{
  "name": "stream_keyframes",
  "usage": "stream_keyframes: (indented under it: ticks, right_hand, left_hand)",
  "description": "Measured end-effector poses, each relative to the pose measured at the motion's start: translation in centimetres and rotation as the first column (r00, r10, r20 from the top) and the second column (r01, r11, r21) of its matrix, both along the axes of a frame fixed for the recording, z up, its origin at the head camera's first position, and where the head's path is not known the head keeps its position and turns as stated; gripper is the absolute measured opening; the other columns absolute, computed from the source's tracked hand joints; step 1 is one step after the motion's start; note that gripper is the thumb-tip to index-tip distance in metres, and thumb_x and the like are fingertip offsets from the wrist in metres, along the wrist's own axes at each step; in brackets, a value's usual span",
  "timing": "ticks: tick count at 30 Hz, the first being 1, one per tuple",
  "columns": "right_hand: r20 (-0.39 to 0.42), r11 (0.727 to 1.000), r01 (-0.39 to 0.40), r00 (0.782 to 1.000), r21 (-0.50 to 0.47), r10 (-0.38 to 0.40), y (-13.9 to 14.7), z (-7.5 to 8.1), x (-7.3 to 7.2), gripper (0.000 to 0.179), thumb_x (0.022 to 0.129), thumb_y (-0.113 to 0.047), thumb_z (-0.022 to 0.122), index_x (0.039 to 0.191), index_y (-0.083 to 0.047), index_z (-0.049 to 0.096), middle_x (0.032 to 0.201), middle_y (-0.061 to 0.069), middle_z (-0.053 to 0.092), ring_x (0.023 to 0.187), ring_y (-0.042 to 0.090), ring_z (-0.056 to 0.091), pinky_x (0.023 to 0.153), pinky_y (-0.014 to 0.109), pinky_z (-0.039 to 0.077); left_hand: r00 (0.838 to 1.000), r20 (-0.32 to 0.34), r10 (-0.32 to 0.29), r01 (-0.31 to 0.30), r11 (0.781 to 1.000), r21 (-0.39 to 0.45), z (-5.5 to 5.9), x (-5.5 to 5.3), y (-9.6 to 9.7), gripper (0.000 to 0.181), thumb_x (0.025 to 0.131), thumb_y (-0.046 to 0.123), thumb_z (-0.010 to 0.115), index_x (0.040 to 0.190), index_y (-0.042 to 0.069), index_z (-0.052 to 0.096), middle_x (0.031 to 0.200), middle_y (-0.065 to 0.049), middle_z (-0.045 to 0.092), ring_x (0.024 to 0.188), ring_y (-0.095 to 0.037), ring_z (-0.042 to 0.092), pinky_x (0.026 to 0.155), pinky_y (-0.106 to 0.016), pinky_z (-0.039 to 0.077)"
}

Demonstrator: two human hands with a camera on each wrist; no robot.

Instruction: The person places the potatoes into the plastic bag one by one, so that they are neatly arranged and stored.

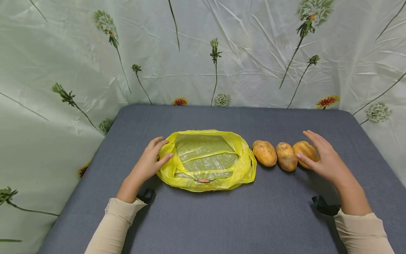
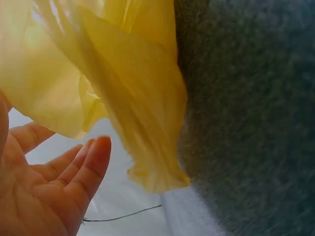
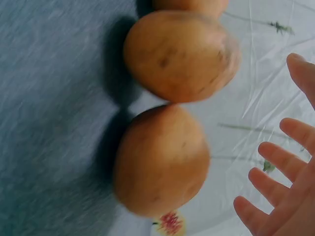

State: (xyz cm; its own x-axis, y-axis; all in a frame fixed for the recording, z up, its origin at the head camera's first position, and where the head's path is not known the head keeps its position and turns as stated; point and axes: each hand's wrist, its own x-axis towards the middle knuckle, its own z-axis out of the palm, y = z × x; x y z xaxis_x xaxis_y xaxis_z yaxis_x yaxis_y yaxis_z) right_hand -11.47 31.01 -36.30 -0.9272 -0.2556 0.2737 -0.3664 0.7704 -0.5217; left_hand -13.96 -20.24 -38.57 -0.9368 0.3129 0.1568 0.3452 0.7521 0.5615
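Observation:
A yellow plastic bag [image 1: 244, 169] lies on the grey table with its mouth spread wide, a small orange-and-white label inside its near edge. My left hand [image 1: 147, 160] is at the bag's left rim, fingers loosely spread; the left wrist view shows its fingertips [image 2: 102, 147] beside the hanging folds of the bag [image 2: 142, 98]. Right of the bag, three potatoes stand in a row: a left potato [image 1: 264, 153], a middle potato [image 1: 287, 157] and a right potato [image 1: 305, 154]. Above and beside the right potato [image 3: 162, 162], my right hand [image 1: 326, 158] holds nothing, its fingers apart.
The grey cloth-covered table [image 1: 228, 218] reaches back to a pale curtain [image 1: 190, 70] printed with flowers, which also hangs along the left side. A black wrist strap [image 1: 325, 206] shows under the right forearm, another strap [image 1: 147, 195] under the left.

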Motion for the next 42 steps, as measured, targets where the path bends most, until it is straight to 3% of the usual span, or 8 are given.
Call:
stream_keyframes:
  ticks: [5, 8, 15, 18, 22, 27, 34, 42]
  right_hand:
    - [0.05, 0.998, 0.061, 0.997, -0.001, -0.061, 0.9, -0.8, 0.4, 0.071, 0.085, -0.024, 0.062, 0.142, -0.009, 0.023, 0.141, 0.026, 0.02, 0.126, 0.046, 0.016, 0.092, 0.065, 0.012]
    - [0.078, 0.995, 0.097, 0.992, 0.0, -0.097, 1.4, -1.3, 0.5, 0.071, 0.086, -0.025, 0.061, 0.142, -0.008, 0.022, 0.14, 0.027, 0.021, 0.125, 0.047, 0.017, 0.09, 0.066, 0.014]
    - [0.174, 0.988, 0.152, 0.973, -0.006, -0.149, 2.4, -2.6, 0.5, 0.071, 0.087, -0.027, 0.06, 0.142, -0.005, 0.021, 0.136, 0.032, 0.022, 0.11, 0.057, 0.029, 0.079, 0.067, 0.024]
    - [0.224, 0.987, 0.155, 0.965, -0.051, -0.139, 2.8, -3.0, 0.4, 0.073, 0.086, -0.026, 0.06, 0.142, -0.002, 0.019, 0.134, 0.034, 0.025, 0.106, 0.058, 0.032, 0.079, 0.066, 0.026]
    - [0.287, 0.981, 0.157, 0.951, -0.111, -0.12, 3.0, -3.4, 0.3, 0.078, 0.085, -0.025, 0.062, 0.142, -0.001, 0.014, 0.132, 0.036, 0.025, 0.11, 0.057, 0.031, 0.081, 0.064, 0.026]
    - [0.321, 0.981, 0.173, 0.937, -0.091, -0.135, 3.1, -3.7, 0.2, 0.08, 0.085, -0.028, 0.062, 0.142, -0.001, 0.013, 0.127, 0.039, 0.03, 0.11, 0.053, 0.033, 0.077, 0.061, 0.03]
    - [0.341, 0.976, 0.209, 0.923, -0.059, -0.177, 3.1, -3.6, 0.3, 0.079, 0.084, -0.031, 0.062, 0.142, -0.003, 0.016, 0.122, 0.041, 0.034, 0.107, 0.052, 0.037, 0.07, 0.058, 0.036]
    - [0.303, 0.966, 0.249, 0.928, -0.072, -0.217, 3.1, -3.2, 0.2, 0.08, 0.083, -0.03, 0.065, 0.142, -0.003, 0.018, 0.126, 0.039, 0.032, 0.108, 0.054, 0.035, 0.073, 0.061, 0.034]
  left_hand:
    - [1.0, 0.014, 0.026, -0.027, 0.995, 0.095, -0.6, 0.0, -0.2, 0.048, 0.088, 0.028, 0.058, 0.127, 0.002, 0.046, 0.131, -0.02, 0.034, 0.097, -0.032, 0.048, 0.077, -0.044, 0.042]
    - [0.999, 0.027, 0.037, -0.041, 0.988, 0.152, -0.8, -0.1, -0.2, 0.043, 0.088, 0.025, 0.059, 0.123, 0.002, 0.05, 0.126, -0.019, 0.04, 0.096, -0.031, 0.049, 0.078, -0.044, 0.042]
    - [0.985, 0.166, 0.05, -0.096, 0.953, 0.286, -1.2, -0.2, -0.3, 0.041, 0.089, 0.027, 0.058, 0.122, 0.004, 0.05, 0.117, -0.015, 0.047, 0.088, -0.027, 0.052, 0.074, -0.038, 0.044]
    - [0.971, 0.238, 0.026, -0.117, 0.918, 0.378, -1.4, -0.1, -0.3, 0.042, 0.088, 0.024, 0.059, 0.124, 0.004, 0.048, 0.113, -0.015, 0.049, 0.08, -0.022, 0.052, 0.065, -0.031, 0.045]
    - [0.95, 0.312, -0.032, -0.14, 0.847, 0.513, -1.9, -0.2, -0.4, 0.044, 0.088, 0.016, 0.059, 0.126, 0.001, 0.045, 0.109, -0.021, 0.051, 0.077, -0.016, 0.054, 0.061, -0.026, 0.047]
    - [0.926, 0.369, -0.085, -0.169, 0.78, 0.603, -2.3, -0.2, -0.6, 0.046, 0.087, 0.007, 0.058, 0.129, -0.001, 0.041, 0.105, -0.022, 0.052, 0.076, -0.012, 0.057, 0.062, -0.027, 0.049]
    - [0.91, 0.396, -0.124, -0.171, 0.758, 0.63, -2.6, -0.2, -0.9, 0.05, 0.087, 0.005, 0.057, 0.132, -0.001, 0.037, 0.079, -0.009, 0.053, 0.066, -0.009, 0.053, 0.057, -0.023, 0.046]
    - [0.899, 0.404, -0.169, -0.165, 0.723, 0.67, -2.7, -0.2, -1.2, 0.049, 0.088, 0.001, 0.053, 0.133, -0.002, 0.034, 0.083, -0.008, 0.049, 0.067, -0.007, 0.052, 0.058, -0.022, 0.046]
